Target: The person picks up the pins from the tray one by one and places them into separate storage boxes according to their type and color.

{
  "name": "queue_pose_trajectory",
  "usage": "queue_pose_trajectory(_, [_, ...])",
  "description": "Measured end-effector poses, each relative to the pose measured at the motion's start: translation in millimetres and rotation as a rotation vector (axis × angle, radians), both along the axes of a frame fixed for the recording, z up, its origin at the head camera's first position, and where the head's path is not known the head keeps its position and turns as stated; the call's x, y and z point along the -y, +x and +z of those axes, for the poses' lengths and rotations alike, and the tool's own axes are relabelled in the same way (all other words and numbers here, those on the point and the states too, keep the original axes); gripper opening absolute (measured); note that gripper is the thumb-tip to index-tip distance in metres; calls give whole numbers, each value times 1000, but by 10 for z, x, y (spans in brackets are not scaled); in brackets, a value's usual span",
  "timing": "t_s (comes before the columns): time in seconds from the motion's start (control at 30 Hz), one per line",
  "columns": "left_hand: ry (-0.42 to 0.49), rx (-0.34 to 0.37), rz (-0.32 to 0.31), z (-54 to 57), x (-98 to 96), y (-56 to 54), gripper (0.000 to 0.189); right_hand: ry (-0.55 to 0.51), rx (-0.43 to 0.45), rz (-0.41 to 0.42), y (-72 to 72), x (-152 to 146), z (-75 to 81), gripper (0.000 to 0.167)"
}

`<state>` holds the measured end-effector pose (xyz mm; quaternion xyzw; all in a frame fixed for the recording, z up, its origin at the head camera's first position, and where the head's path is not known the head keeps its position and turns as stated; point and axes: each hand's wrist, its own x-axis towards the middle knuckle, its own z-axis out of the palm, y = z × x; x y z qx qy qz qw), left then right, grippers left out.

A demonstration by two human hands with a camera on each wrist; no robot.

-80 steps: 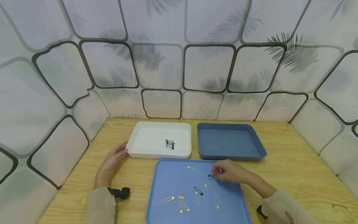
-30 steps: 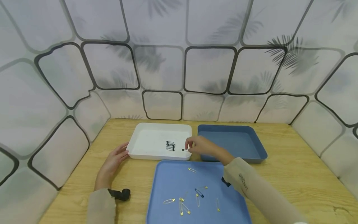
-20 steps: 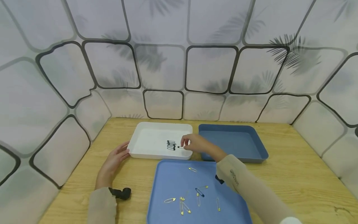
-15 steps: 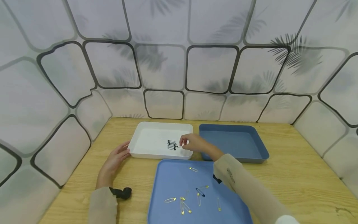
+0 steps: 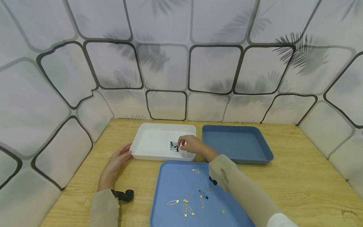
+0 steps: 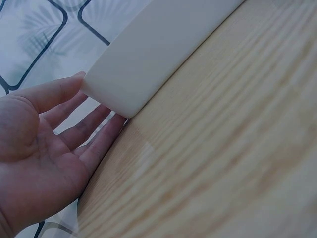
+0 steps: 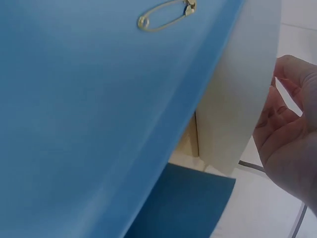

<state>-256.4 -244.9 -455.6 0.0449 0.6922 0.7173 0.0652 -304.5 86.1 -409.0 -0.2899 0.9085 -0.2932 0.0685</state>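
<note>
In the head view a white tray (image 5: 153,140) stands at the back left, with several black safety pins (image 5: 174,146) lined up inside it. My right hand (image 5: 193,145) is over its right part, thumb and fingertips pinched together at the right end of that row. The black safety pin between them is mostly hidden by the fingers; the right wrist view hides it behind the tray wall. My left hand (image 5: 114,162) touches the white tray's front left corner with fairly straight fingers (image 6: 99,134). A blue tray (image 5: 163,176) in front holds several gold safety pins (image 5: 173,202) and one black safety pin (image 5: 203,194).
A dark blue-grey tray (image 5: 235,143) stands to the right of the white one. All the trays are on a wooden table (image 5: 297,176). A patterned curtain (image 5: 210,69) closes off the back and sides. My right forearm (image 5: 244,186) passes over the blue tray's right side.
My right hand picked a black safety pin off the blue tray, carried it to the white tray and moved left up to the row of pins. The left hand stayed at the corner.
</note>
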Motion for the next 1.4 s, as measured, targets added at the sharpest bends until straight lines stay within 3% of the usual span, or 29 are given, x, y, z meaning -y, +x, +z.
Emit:
queue_pose_trajectory(0.6, [-15, 21, -4, 24, -1, 1, 49, 63, 26, -103, -122, 202, -134, 11])
queue_pose_trajectory(0.93, [-24, 14, 2, -13, 5, -11, 52, 132, -5, -163, -115, 283, -217, 7])
queue_pose_trajectory(1.4, [-44, 16, -1, 8, 7, -3, 52, 162, -28, -165, -100, 266, -128, 10])
